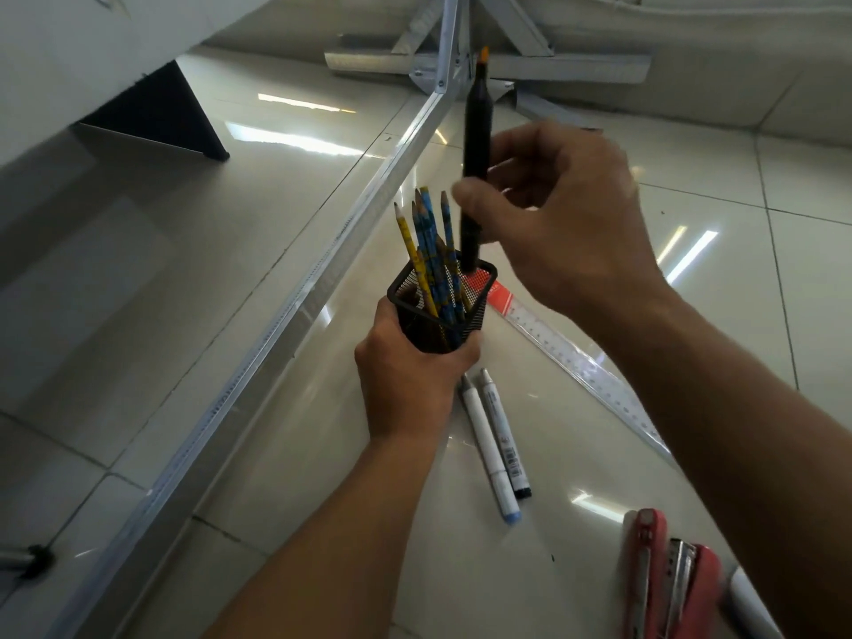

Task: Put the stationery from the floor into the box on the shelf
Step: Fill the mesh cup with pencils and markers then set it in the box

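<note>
My left hand (410, 375) grips a black mesh pen holder (442, 306) from below, held above the floor. Several blue and yellow pencils (431, 251) stand in it. My right hand (562, 214) pinches a black marker with an orange tip (477, 145), upright, its lower end inside the holder's rim. Two white markers (495, 440) lie side by side on the tiled floor just under the holder. A clear ruler with a red end (581, 366) lies to their right. A red stapler (668, 578) sits at the bottom right.
A metal shelf rail (295, 311) runs diagonally from the bottom left to a braced frame (461, 62) at the top. A dark wedge-shaped object (161, 113) sits on the shelf surface at the upper left. A white object (751, 606) shows beside the stapler.
</note>
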{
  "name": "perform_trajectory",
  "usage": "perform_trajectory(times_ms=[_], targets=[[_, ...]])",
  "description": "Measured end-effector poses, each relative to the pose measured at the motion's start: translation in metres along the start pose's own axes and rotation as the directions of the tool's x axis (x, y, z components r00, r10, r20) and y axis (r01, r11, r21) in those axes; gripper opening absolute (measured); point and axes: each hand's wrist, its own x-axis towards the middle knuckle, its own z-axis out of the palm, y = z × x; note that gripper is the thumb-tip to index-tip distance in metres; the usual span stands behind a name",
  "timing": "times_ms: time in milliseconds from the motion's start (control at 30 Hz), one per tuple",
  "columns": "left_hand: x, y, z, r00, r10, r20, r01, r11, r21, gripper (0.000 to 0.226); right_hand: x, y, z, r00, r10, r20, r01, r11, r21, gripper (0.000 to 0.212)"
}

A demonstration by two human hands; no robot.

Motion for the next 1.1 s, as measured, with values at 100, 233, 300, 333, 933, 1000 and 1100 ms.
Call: perform_trajectory(times_ms=[100,233,300,333,933,1000,1100], targets=[[0.000,0.000,0.000,1.000,-0.024,0.000,0.024,1.000,-0.014,0.070,-0.007,-0.002,0.015,0.989,0.034,0.142,-0.035,0.999,0.003,0.028],[0.000,0.001,-0.001,0.999,-0.036,0.016,0.036,0.999,-0.001,0.068,-0.012,0.001,0.033,0.985,0.033,0.168,-0.020,0.997,-0.078,0.027],[0.000,0.001,-0.002,0.999,-0.028,0.020,0.028,1.000,0.009,0.068,-0.011,0.004,0.038,0.984,0.060,0.169,-0.039,0.991,-0.126,0.028],[0.000,0.001,-0.002,0.999,-0.028,0.019,0.028,1.000,0.009,0.067,-0.010,0.006,0.040,0.981,0.080,0.176,-0.052,0.986,-0.159,0.029],[-0.001,0.008,-0.005,0.998,-0.029,0.054,0.026,0.999,0.043,0.067,-0.002,0.003,0.054,0.992,-0.029,0.122,0.060,0.963,-0.264,0.036],[-0.001,0.009,-0.005,0.998,-0.020,0.062,0.018,0.999,0.039,0.076,0.000,0.001,0.064,0.989,-0.060,0.132,0.099,0.944,-0.315,0.039],[0.000,0.008,-0.006,0.998,-0.018,0.061,0.014,0.999,0.051,0.074,0.003,0.001,0.067,0.990,-0.065,0.129,0.111,0.913,-0.393,0.028]])
